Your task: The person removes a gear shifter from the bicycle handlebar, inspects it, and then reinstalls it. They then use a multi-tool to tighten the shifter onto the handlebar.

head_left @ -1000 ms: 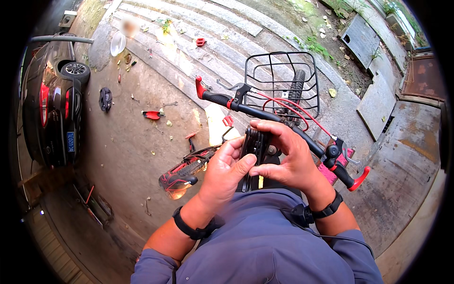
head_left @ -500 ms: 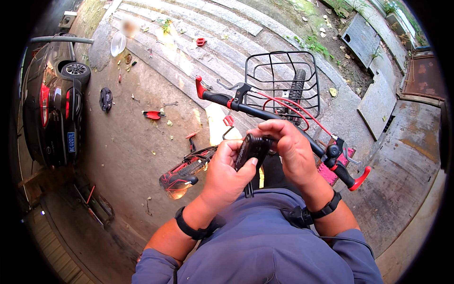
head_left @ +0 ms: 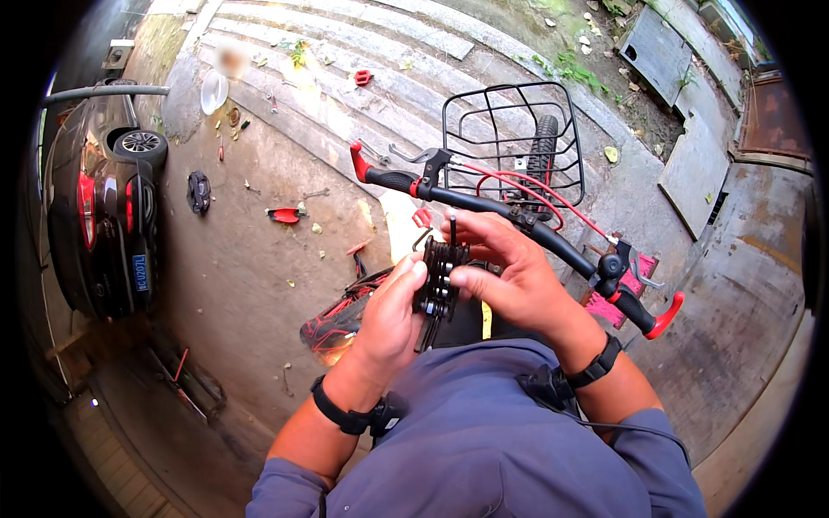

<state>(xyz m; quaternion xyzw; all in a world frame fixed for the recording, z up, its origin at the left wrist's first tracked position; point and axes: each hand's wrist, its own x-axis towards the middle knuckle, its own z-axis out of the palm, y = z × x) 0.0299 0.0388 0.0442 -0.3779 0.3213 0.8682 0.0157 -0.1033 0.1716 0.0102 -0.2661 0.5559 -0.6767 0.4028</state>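
Observation:
A black folding multi-tool (head_left: 440,281), with a hex key poking up from its top, is held between both hands above my lap. My left hand (head_left: 389,319) grips its left side, thumb upright along it. My right hand (head_left: 509,272) holds the right side, thumb pressed on the tool. Just beyond them lies the black handlebar (head_left: 484,203) of a bicycle, with red bar ends, brake levers and red cables, above a front wire basket (head_left: 475,108).
Behind are stone steps (head_left: 345,43). On the ground lie a red-and-black bag-like item (head_left: 324,324), a red part (head_left: 285,215), a black object (head_left: 198,192), wrenches and a plastic container (head_left: 214,91). A dark car (head_left: 108,224) stands left; metal plates (head_left: 734,285) lie right.
The multi-tool has turned to show its stacked keys edge-on, and one key now points upward. My right thumb has come down onto it. The view has shifted slightly.

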